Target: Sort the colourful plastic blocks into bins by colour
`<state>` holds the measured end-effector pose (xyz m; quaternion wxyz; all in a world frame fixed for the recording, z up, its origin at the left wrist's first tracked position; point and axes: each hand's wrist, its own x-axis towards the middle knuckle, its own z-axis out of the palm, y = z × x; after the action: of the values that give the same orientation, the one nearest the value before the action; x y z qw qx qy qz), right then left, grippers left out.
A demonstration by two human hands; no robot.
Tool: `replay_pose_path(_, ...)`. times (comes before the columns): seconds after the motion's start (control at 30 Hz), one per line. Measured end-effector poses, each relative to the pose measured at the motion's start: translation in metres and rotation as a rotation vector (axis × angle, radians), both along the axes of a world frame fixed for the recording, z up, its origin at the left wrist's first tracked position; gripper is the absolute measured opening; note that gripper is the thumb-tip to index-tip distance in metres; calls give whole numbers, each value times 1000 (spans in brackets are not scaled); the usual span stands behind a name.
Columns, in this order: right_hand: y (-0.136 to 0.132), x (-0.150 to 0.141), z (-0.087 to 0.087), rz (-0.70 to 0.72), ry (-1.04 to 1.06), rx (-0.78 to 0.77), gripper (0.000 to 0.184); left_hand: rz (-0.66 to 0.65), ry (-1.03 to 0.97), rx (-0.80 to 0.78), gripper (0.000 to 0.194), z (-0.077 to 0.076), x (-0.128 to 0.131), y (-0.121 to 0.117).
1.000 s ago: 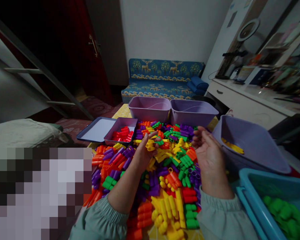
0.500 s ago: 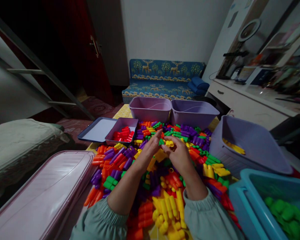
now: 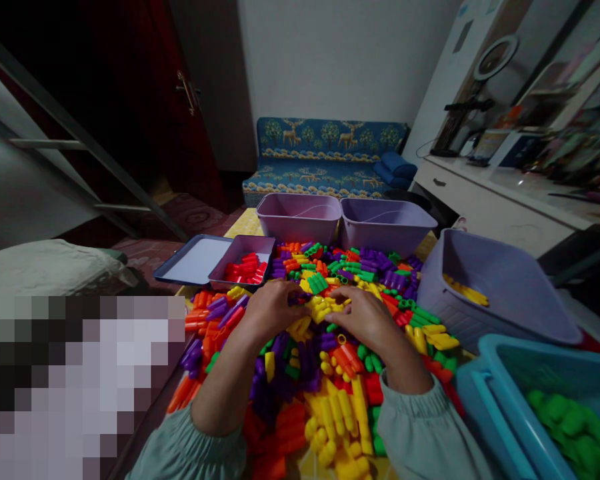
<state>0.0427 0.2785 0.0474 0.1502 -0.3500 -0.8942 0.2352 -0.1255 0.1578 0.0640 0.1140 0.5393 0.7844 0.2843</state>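
Note:
A mixed heap of plastic building blocks [image 3: 290,427] in red, orange, yellow, green and purple lies in front of me. Over its middle, my left hand [image 3: 275,308] curls its fingers against the left side of a cluster of yellow blocks [image 3: 322,308]. From the other side, my right hand [image 3: 364,315] has thumb and fingers pinched at the same cluster. The left fingertips are partly hidden in shadow. Just beyond the hands, a ribbed green block [image 3: 317,283] rests on the heap. More yellow blocks [image 3: 337,413] are piled close to me.
Two purple bins [image 3: 300,223] line the table's far edge. A larger purple bin [image 3: 510,287] on the right holds yellow pieces, and a blue-green bin [image 3: 510,373] holds green ones. At left, a small box [image 3: 267,257] contains red blocks beside a shallow tray [image 3: 193,260].
Both hands have come lower, and the left has drawn back left, its straight fingers now curled. The green block between them now lies on the heap.

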Motion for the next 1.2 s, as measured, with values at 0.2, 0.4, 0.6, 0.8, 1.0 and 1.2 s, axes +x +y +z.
replay_pose_path(0.2, -19, -14, -6, 121, -116, 57, 70, -165, 200, -166, 72, 6, 11, -5)
replay_pose_path(0.4, -19, -20, -9, 106, -31, -72, 79, -199, 142, -134, 67, -10, 23, 7)
replay_pose_path(0.6, -7, -23, -19, 26, 323, -351, 68, -189, -151, 164, 64, -31, 15, 21)
replay_pose_path(0.8, -1, -22, -19, -43, 669, -583, 54, -111, -541, 326, 64, -45, 10, 28)
replay_pose_path(1.0, -3, -21, -10, -38, 807, -777, 40, -47, -871, 393, 57, -43, 11, 33)
replay_pose_path(1.2, -4, -21, -11, -61, 849, -864, 45, 66, -1050, 370, 65, -38, 13, 32)
